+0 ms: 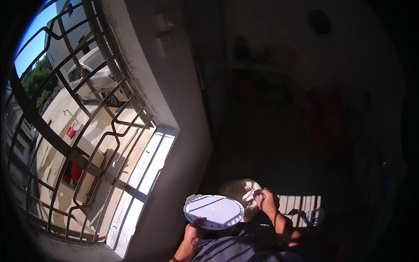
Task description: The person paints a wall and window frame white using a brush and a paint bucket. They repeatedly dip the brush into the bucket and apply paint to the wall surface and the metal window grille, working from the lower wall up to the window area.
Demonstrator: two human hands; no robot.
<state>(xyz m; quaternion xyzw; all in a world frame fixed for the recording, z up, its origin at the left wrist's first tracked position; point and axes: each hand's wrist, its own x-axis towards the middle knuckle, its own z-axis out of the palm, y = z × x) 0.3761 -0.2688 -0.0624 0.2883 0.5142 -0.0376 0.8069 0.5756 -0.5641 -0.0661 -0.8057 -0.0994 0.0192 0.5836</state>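
Note:
In my left hand (193, 231) is a round whitish plastic bucket lid (216, 209), held by its near edge with the thumb on top. Its ribbed rim shows along the near side, and bar shadows cross its flat face. My right hand (267, 202) grips the bunched edge of a whitish sack (250, 188), just beyond and to the right of the lid. The sack's mouth is partly open; what lies inside is too dark to tell. The lid hides the sack's lower left part.
On the left, a barred metal window grille (93, 114) stands above a sunlit sill (149, 163). A white car (95, 77) is parked outside. To the right on the floor, a small round container (315, 216) sits near a barred patch of sunlight. The room beyond is very dark.

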